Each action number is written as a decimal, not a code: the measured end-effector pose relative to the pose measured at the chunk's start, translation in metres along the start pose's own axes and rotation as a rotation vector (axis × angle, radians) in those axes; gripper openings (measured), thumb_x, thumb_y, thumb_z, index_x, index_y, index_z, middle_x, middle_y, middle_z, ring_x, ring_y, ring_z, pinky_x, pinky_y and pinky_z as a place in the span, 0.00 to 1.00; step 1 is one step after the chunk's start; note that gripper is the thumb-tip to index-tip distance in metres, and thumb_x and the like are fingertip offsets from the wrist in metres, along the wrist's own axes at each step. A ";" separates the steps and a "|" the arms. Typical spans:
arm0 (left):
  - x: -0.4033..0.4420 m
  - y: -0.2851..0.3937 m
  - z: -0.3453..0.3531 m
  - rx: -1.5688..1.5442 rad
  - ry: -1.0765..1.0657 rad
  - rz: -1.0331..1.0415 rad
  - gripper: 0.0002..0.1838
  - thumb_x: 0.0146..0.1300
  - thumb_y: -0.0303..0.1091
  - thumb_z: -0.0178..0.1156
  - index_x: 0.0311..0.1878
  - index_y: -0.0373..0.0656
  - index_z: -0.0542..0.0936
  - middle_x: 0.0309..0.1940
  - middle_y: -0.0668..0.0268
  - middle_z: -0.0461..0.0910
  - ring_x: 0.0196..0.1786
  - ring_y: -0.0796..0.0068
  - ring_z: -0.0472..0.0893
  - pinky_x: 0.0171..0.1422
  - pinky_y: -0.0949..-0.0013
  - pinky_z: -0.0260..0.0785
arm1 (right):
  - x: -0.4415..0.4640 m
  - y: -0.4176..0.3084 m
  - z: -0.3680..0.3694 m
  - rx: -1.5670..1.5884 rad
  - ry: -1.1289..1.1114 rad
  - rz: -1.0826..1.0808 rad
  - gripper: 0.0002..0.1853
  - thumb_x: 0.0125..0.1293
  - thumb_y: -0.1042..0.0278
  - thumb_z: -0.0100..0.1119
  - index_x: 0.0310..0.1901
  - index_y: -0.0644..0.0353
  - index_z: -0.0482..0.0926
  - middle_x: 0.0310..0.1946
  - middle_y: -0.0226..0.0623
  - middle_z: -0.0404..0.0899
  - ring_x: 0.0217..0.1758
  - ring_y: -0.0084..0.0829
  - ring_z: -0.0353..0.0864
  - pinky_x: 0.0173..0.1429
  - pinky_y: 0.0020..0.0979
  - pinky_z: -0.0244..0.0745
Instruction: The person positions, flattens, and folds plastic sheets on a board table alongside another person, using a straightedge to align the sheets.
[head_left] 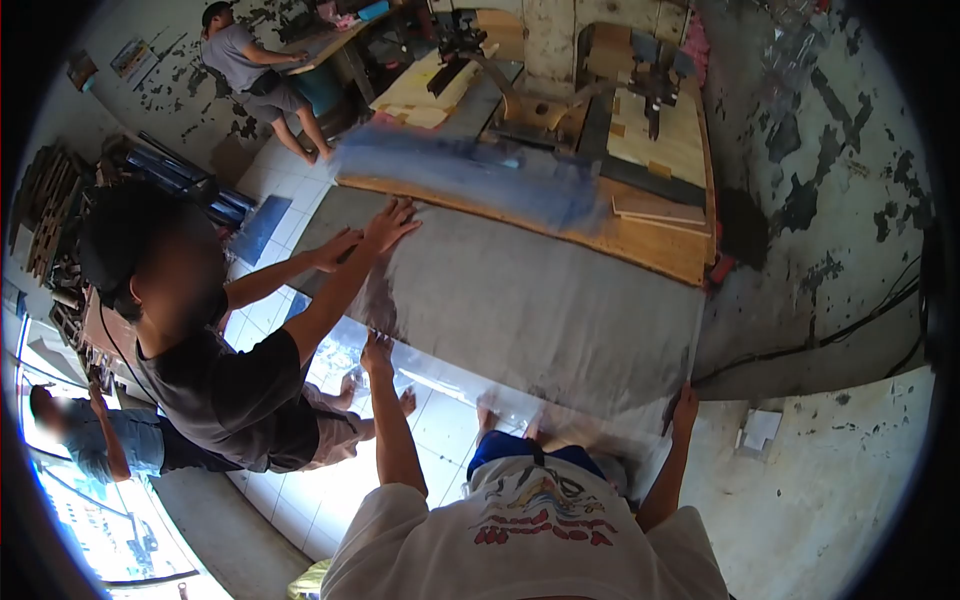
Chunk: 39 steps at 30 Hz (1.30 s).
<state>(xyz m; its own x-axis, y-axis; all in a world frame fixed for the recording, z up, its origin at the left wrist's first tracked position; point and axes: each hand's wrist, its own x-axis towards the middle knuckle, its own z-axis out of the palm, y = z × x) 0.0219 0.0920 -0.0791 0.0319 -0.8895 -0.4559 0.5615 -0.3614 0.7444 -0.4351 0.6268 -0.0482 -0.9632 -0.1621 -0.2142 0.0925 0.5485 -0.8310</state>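
One bare left hand [376, 354] and one right hand [685, 405] pinched the thin, clear plastic sheet [440, 371]; it lay largely spread, not yet released.

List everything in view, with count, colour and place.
Large flat sheet: one, grey, centre
Clear plastic film: at least one, transparent, along the sheet's near edge
Blurred film-like material: count unclear, bluish, beyond the sheet
Wooden board: one, orange-brown, beyond the sheet
Flat wooden slat: one, light brown, on the board's right
Long thin cable: at least one, black, along the right wall
Square floor tiles: many, white, below
Co-workers: three, in black, grey and blue-grey shirts, left side
Own printed T-shirt: one, white, bottom
Left hand: one, bare, sheet's near edge
Right hand: one, bare, sheet's near right corner
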 end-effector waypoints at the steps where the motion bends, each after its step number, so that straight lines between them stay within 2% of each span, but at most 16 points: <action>1: -0.006 0.002 0.007 -0.014 0.008 -0.010 0.11 0.68 0.39 0.56 0.43 0.41 0.75 0.34 0.67 0.75 0.36 0.73 0.75 0.41 0.71 0.71 | -0.002 -0.002 0.001 0.018 0.017 -0.013 0.27 0.71 0.47 0.44 0.35 0.70 0.74 0.26 0.36 0.70 0.32 0.28 0.66 0.40 0.32 0.63; 7: -0.004 0.000 0.012 -0.006 0.052 0.008 0.12 0.68 0.41 0.56 0.40 0.42 0.75 0.32 0.68 0.74 0.33 0.75 0.73 0.40 0.71 0.69 | 0.003 0.002 0.002 0.023 0.011 -0.024 0.27 0.71 0.47 0.43 0.34 0.70 0.73 0.26 0.38 0.70 0.32 0.29 0.66 0.41 0.32 0.63; 11: -0.003 -0.001 0.008 0.004 0.058 0.011 0.12 0.67 0.42 0.56 0.40 0.42 0.75 0.33 0.68 0.74 0.36 0.74 0.74 0.43 0.68 0.69 | 0.001 0.000 0.002 0.045 -0.001 0.013 0.27 0.72 0.47 0.43 0.35 0.70 0.74 0.27 0.40 0.72 0.34 0.30 0.67 0.43 0.32 0.64; 17: 0.000 -0.002 0.005 0.050 0.063 0.023 0.17 0.67 0.43 0.56 0.49 0.38 0.74 0.40 0.63 0.75 0.42 0.69 0.75 0.50 0.65 0.69 | 0.003 0.004 0.006 0.066 0.031 -0.005 0.28 0.71 0.46 0.43 0.36 0.71 0.75 0.27 0.36 0.71 0.34 0.29 0.66 0.43 0.31 0.64; 19: 0.000 -0.004 0.003 0.052 0.074 0.058 0.19 0.64 0.43 0.60 0.48 0.35 0.76 0.38 0.62 0.77 0.40 0.68 0.77 0.44 0.64 0.73 | 0.005 0.010 0.002 0.047 0.004 -0.006 0.29 0.71 0.45 0.43 0.37 0.71 0.75 0.27 0.35 0.70 0.33 0.28 0.65 0.42 0.30 0.63; 22: 0.007 -0.005 -0.003 0.036 0.048 0.055 0.19 0.64 0.43 0.60 0.47 0.35 0.75 0.38 0.62 0.76 0.39 0.67 0.76 0.45 0.63 0.72 | 0.002 0.004 0.005 0.094 -0.004 0.003 0.28 0.71 0.44 0.44 0.37 0.67 0.76 0.27 0.30 0.68 0.34 0.25 0.64 0.42 0.27 0.62; 23: 0.008 -0.006 -0.005 0.032 0.025 0.053 0.19 0.64 0.43 0.60 0.47 0.35 0.75 0.38 0.62 0.76 0.40 0.67 0.76 0.46 0.63 0.72 | 0.001 0.001 0.005 0.120 0.000 0.009 0.27 0.71 0.43 0.45 0.37 0.66 0.76 0.27 0.28 0.67 0.34 0.23 0.63 0.42 0.26 0.62; 26: 0.013 -0.008 -0.015 0.014 -0.088 0.046 0.18 0.67 0.43 0.57 0.48 0.36 0.74 0.40 0.62 0.74 0.42 0.67 0.75 0.50 0.63 0.70 | -0.004 -0.003 0.005 0.092 0.034 0.009 0.29 0.71 0.44 0.43 0.38 0.70 0.75 0.26 0.31 0.68 0.32 0.26 0.63 0.40 0.29 0.61; 28: 0.025 -0.012 -0.015 0.013 -0.102 0.032 0.18 0.68 0.44 0.55 0.49 0.37 0.74 0.43 0.61 0.74 0.44 0.67 0.75 0.52 0.62 0.69 | -0.005 -0.005 0.006 0.109 0.046 -0.003 0.29 0.71 0.44 0.43 0.38 0.70 0.75 0.26 0.31 0.68 0.32 0.26 0.62 0.39 0.29 0.61; 29: 0.018 -0.008 -0.005 0.026 -0.040 0.018 0.19 0.68 0.44 0.54 0.50 0.37 0.74 0.44 0.61 0.74 0.45 0.66 0.75 0.52 0.61 0.69 | -0.003 -0.007 0.007 0.118 0.049 -0.011 0.29 0.71 0.44 0.44 0.37 0.70 0.74 0.26 0.31 0.67 0.32 0.26 0.62 0.39 0.30 0.61; 32: -0.003 -0.001 0.009 0.100 0.069 0.024 0.20 0.68 0.44 0.54 0.53 0.36 0.73 0.48 0.59 0.74 0.47 0.64 0.74 0.53 0.60 0.69 | -0.001 -0.003 0.010 0.120 0.083 -0.069 0.30 0.71 0.44 0.43 0.40 0.71 0.76 0.30 0.34 0.73 0.35 0.28 0.66 0.42 0.30 0.64; 34: -0.008 -0.002 0.013 0.124 0.103 0.059 0.21 0.68 0.44 0.54 0.54 0.36 0.73 0.48 0.59 0.74 0.48 0.64 0.75 0.54 0.60 0.69 | -0.003 -0.006 0.003 0.055 0.028 0.003 0.31 0.71 0.43 0.43 0.45 0.72 0.76 0.35 0.38 0.76 0.38 0.29 0.69 0.45 0.30 0.65; 35: 0.000 -0.008 0.007 0.087 0.137 0.097 0.14 0.64 0.39 0.59 0.45 0.37 0.78 0.35 0.62 0.78 0.36 0.67 0.78 0.40 0.64 0.73 | -0.004 -0.012 0.001 0.019 -0.008 0.037 0.32 0.71 0.43 0.43 0.47 0.72 0.76 0.37 0.40 0.78 0.40 0.30 0.71 0.47 0.31 0.66; 36: -0.002 -0.008 0.008 0.060 0.145 0.094 0.13 0.63 0.39 0.60 0.44 0.38 0.79 0.33 0.63 0.78 0.33 0.68 0.78 0.36 0.65 0.73 | -0.004 -0.013 -0.001 0.021 -0.033 0.051 0.32 0.70 0.42 0.43 0.51 0.71 0.74 0.44 0.42 0.76 0.47 0.32 0.71 0.53 0.31 0.64; 38: 0.004 -0.009 0.004 0.070 0.133 0.072 0.15 0.63 0.41 0.61 0.44 0.38 0.79 0.34 0.62 0.79 0.32 0.69 0.78 0.37 0.66 0.73 | -0.003 -0.011 -0.005 0.032 -0.079 0.076 0.34 0.70 0.42 0.44 0.60 0.69 0.70 0.58 0.45 0.73 0.61 0.35 0.70 0.65 0.31 0.60; 39: -0.003 -0.005 0.009 0.097 0.154 0.077 0.16 0.63 0.42 0.61 0.45 0.37 0.78 0.35 0.62 0.79 0.31 0.69 0.78 0.37 0.66 0.74 | -0.002 -0.009 -0.008 0.026 -0.103 0.059 0.34 0.70 0.42 0.44 0.60 0.69 0.70 0.58 0.45 0.73 0.61 0.35 0.70 0.65 0.32 0.60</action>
<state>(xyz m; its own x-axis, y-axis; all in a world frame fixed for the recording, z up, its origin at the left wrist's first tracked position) 0.0114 0.0938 -0.0774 0.2022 -0.8647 -0.4598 0.4707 -0.3259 0.8199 -0.4363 0.6285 -0.0361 -0.9249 -0.2145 -0.3140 0.1562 0.5387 -0.8279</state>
